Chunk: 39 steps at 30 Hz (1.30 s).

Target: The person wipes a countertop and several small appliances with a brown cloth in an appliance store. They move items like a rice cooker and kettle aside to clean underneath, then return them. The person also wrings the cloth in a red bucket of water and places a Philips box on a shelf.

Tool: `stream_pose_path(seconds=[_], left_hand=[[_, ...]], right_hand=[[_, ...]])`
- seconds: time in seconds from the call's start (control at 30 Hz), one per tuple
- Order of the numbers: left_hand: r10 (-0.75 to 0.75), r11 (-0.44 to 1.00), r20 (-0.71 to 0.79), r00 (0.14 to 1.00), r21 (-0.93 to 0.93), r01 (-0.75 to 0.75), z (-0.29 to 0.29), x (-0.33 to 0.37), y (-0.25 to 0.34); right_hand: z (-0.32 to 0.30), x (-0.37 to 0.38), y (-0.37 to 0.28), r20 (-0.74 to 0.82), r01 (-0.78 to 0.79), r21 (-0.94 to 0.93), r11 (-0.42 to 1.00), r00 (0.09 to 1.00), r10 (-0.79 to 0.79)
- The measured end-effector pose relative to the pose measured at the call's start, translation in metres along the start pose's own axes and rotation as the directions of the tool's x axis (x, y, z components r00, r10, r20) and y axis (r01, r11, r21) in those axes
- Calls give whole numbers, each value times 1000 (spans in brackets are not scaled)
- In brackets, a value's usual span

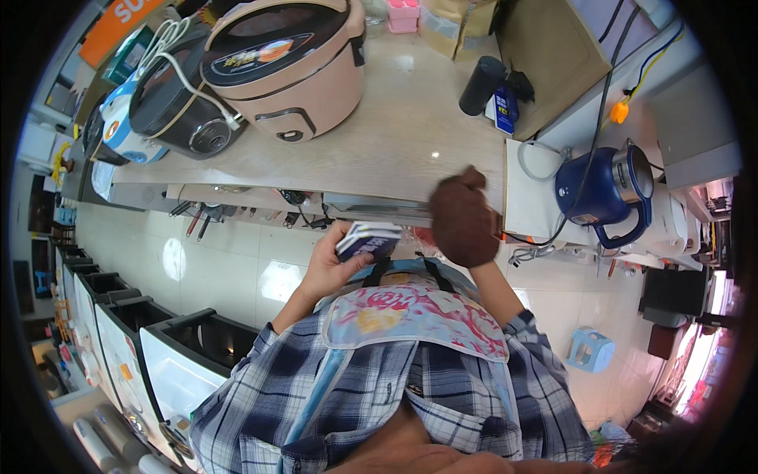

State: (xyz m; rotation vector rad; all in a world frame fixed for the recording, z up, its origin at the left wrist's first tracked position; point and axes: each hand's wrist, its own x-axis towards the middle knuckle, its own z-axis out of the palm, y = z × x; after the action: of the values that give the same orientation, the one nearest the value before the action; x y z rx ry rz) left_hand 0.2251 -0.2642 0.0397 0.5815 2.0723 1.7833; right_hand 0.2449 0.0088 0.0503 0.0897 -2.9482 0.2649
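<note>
My left hand (335,265) is closed around a small stack of dark blue and white boxes or booklets (369,240), held in front of my apron. The thumb lies across the front of the stack. A bunched dark brown cloth (466,221) covers my right hand at the counter's front edge, and its fingers are hidden under the fabric. The wooden counter (410,134) lies just beyond both hands. Below its edge, a grey, shiny panel (375,207) shows between them.
Rice cookers, one pink (292,95) and one dark grey (185,103), stand at the counter's left. A black cylinder (482,84) and a blue packet (503,109) sit at the back right. A blue kettle (588,186) stands on the right, with a cable hanging past it.
</note>
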Motion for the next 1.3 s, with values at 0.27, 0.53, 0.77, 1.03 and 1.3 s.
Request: stream_pose_path(seconds=[0.27, 0.53, 0.77, 1.03, 1.3], left_hand=[[-124, 925, -554, 824, -364, -106, -43, -20, -24], [-278, 825, -793, 542, -486, -289, -70, -53, -38], [-431, 776, -820, 377, -550, -308, -49, -85, -70], [-532, 716, -765, 362, -635, -290, -24, -89, -80], [-414, 773, -693, 590, -610, -173, -30, -41, -56]], right_hand=[[-34, -5, 9, 342, 53, -43, 998, 939, -36], [-14, 112, -104, -363, 662, 361, 657, 749, -554], [90, 201, -239, -220, 885, 5, 465, 455, -863], [122, 240, -253, -61, 787, 97, 609, 616, -786], [40, 192, -178, 261, 730, 230, 644, 591, -763]])
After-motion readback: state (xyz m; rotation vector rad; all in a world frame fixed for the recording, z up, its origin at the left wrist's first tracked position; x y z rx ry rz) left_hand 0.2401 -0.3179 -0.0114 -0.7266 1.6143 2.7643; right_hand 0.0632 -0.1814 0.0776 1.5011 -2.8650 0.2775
